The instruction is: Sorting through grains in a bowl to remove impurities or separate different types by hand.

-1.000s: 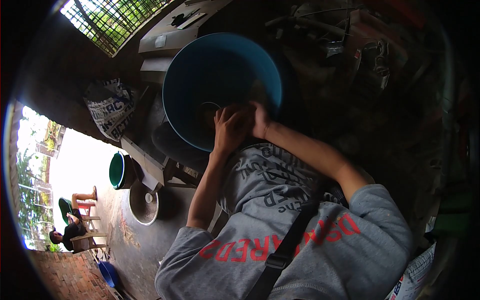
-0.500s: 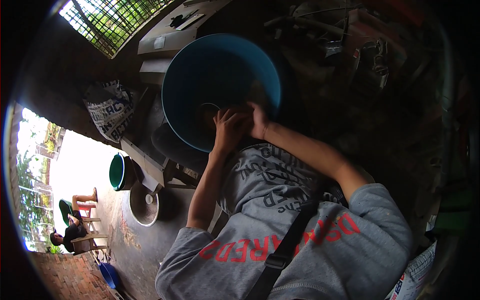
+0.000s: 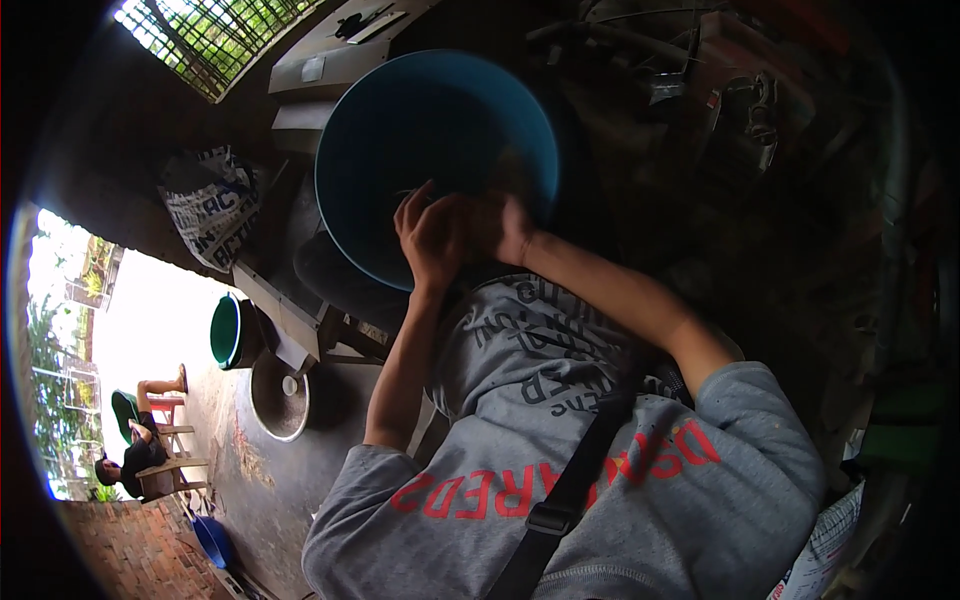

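Note:
A large blue tub [image 3: 535, 130] stands before me, its inside mostly in shadow. Both my hands are close together over its near side. My left hand [image 3: 430, 235] has its fingers bent and curled inward; whatever lies in them is hidden. Beside it, my right hand [image 3: 512, 230] reaches in from the right, its fingers lost in shade behind the left hand. A brownish patch [image 3: 515, 170] shows dimly on the tub's right inner wall.
Left of the tub are a printed sack [image 3: 215, 205] and a wooden frame [image 3: 275, 305]. Further down stand a green bucket [image 3: 226, 332] and a round metal basin [image 3: 280, 405]. A seated person [image 3: 140, 455] is at far left. Machinery [image 3: 760, 110] sits at upper right.
My left hand has moved slightly left and up, its fingers more curled. A curved rim seen beside it in the tub is now mostly covered. The whole view has shifted a little.

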### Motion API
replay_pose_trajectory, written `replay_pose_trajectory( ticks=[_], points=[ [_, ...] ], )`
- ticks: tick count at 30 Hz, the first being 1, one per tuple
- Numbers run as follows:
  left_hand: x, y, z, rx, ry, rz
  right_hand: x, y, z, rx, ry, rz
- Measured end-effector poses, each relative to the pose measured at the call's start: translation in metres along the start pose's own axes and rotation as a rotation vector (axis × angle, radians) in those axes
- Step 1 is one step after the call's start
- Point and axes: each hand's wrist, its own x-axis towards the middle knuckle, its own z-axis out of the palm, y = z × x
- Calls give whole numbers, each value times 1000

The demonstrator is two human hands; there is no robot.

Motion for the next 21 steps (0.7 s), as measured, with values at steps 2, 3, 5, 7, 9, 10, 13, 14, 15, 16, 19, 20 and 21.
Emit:
replay_pose_trajectory(
  ticks=[2, 3, 5, 7, 9, 10, 13, 14, 15, 16, 19, 20, 21],
  points=[
    [1, 5, 2, 93, -185, 180, -5, 0, 6, -74, 105, -17],
    [1, 6, 4, 93, -184, 175, -7, 0, 8, -76, 107, -12],
    [0, 9, 8, 148, -285, 230, -11, 1, 12, -143, 120, -92],
    [0, 11, 12, 147, -298, 218, -11, 0, 9, -159, 128, -105],
    [1, 9, 12, 107, -297, 206, -9, 0, 8, -176, 134, -117],
    [1, 8, 13, 107, -297, 205, -8, 1, 8, -163, 146, -110],
    [1, 7, 15, 61, -295, 190, -5, 1, 4, -136, 143, -103],
    [1, 8, 15, 49, -297, 188, -4, 1, 1, -122, 127, -100],
    [0, 8, 14, 41, -296, 184, -3, 2, 2, -124, 126, -99],
    [0, 8, 12, 42, -295, 184, -3, 3, 2, -130, 133, -98],
    [3, 8, 11, 33, -274, 194, 0, 0, -4, -102, 91, -91],
    [4, 9, 11, 2, -284, 183, 1, -2, -8, -68, 41, -79],
    [5, 7, 10, -23, -291, 168, 0, -2, -7, -69, 39, -78]
  ],
)
